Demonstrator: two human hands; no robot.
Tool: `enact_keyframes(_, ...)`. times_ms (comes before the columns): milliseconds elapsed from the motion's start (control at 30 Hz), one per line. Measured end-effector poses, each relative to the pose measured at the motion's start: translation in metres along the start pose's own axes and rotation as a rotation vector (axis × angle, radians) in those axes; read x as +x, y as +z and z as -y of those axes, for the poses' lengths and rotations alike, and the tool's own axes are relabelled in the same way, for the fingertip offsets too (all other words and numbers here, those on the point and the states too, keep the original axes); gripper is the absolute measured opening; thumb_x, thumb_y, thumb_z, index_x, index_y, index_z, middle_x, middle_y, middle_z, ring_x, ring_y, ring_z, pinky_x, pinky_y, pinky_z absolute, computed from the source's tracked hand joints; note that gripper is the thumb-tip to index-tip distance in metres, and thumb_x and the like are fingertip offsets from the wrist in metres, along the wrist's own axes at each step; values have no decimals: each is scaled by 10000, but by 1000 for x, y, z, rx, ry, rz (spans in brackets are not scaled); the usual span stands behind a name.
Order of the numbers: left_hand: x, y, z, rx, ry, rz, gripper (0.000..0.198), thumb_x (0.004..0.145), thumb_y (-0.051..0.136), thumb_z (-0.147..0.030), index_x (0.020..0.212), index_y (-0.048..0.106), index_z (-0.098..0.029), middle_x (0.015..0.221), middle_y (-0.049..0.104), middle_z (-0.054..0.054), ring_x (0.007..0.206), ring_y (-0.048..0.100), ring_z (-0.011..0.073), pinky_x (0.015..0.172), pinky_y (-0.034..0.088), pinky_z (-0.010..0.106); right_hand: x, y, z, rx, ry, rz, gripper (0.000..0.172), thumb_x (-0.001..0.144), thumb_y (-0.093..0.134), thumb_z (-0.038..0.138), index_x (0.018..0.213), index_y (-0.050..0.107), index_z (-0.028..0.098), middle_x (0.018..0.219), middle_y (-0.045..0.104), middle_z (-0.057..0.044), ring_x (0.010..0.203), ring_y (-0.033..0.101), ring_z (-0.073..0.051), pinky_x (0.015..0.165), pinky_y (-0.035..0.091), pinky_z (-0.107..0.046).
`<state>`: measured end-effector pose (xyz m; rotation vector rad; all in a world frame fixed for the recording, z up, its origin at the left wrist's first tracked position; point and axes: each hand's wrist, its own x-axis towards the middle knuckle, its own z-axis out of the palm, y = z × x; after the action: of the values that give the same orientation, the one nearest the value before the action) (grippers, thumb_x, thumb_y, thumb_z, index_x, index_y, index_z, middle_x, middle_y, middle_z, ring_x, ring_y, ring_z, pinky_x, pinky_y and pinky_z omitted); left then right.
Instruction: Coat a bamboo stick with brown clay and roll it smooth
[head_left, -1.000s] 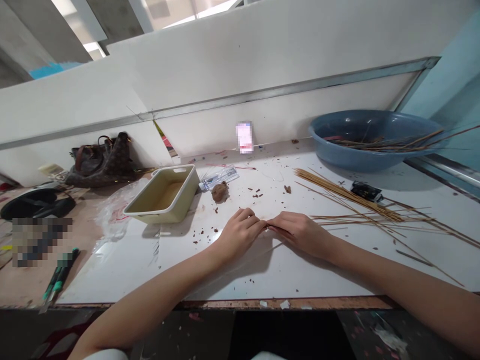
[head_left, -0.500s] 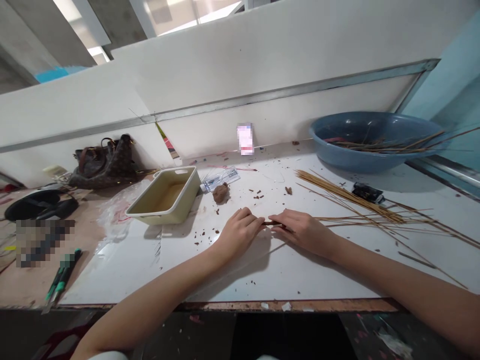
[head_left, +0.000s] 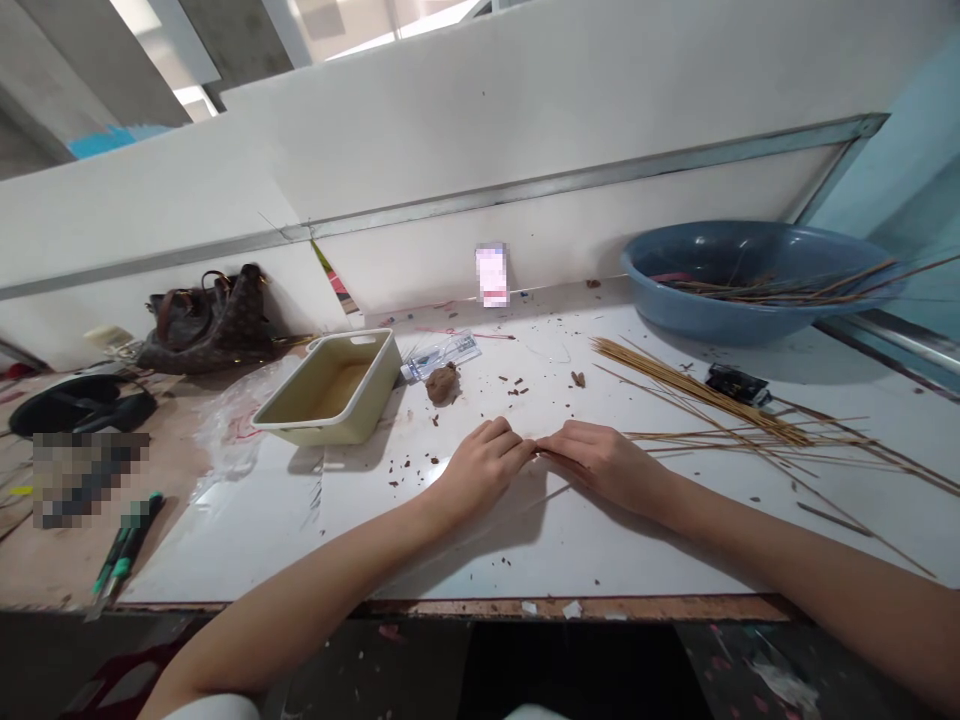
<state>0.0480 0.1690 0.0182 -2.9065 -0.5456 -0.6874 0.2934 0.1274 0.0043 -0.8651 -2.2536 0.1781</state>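
My left hand [head_left: 484,462] and my right hand [head_left: 596,460] lie palm down on the white table [head_left: 480,530], fingertips meeting at the middle. The fingers of both are curled and pressed onto a thin brown-coated stick that lies under them, almost wholly hidden. A lump of brown paste [head_left: 442,383] sits just beyond my left hand. A spread pile of thin bamboo sticks [head_left: 720,410] lies to the right of my right hand.
A cream rectangular tray [head_left: 334,390] stands left of the paste lump. A blue basin [head_left: 750,275] holding sticks sits at the back right. A brown handbag [head_left: 206,320], a plastic sheet and green-handled tools [head_left: 120,555] lie at the left. Brown crumbs dot the table.
My hands drew slightly apart half a second ago, showing a short dark piece of stick between them, and have come back together so the fingertips touch.
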Motion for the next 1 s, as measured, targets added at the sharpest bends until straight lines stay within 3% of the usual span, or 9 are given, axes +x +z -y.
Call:
enact_keyframes(167, -1, -2, -1, -54, 4, 32, 152, 1106, 522, -159, 1092, 673, -143, 911, 722, 75, 879, 585, 239, 797, 554, 389, 1, -1, 2, 24, -24, 5, 231, 1116, 543, 250, 1252, 724, 205, 961, 791, -88, 859, 736, -233, 766, 632, -381)
enact_keyframes(400, 0, 4, 7, 11, 20, -44, 235, 1123, 536, -256, 1283, 642, -119, 1008, 781, 111, 901, 643, 254, 794, 601, 416, -2, 2, -5, 10, 31, 18, 250, 1112, 563, 270, 1313, 688, 192, 1021, 791, -110, 901, 742, -252, 800, 630, -403)
enact_keyframes(633, 2, -4, 8, 0, -8, -58, 177, 1119, 523, -197, 1166, 680, -130, 960, 777, 102, 878, 645, 244, 770, 595, 390, -1, -5, -17, -47, -3, 7, 307, 1100, 582, 286, 1365, 681, 168, 1124, 802, -143, 975, 757, -278, 853, 645, -437)
enact_keyframes(1000, -6, 1, 18, -60, -18, -1, 181, 1082, 536, -119, 1200, 672, -142, 1006, 777, 105, 885, 612, 246, 773, 571, 386, -4, -15, -17, -26, 60, 43, 230, 1097, 577, 243, 1239, 753, 203, 1006, 806, -96, 907, 757, -238, 802, 627, -371)
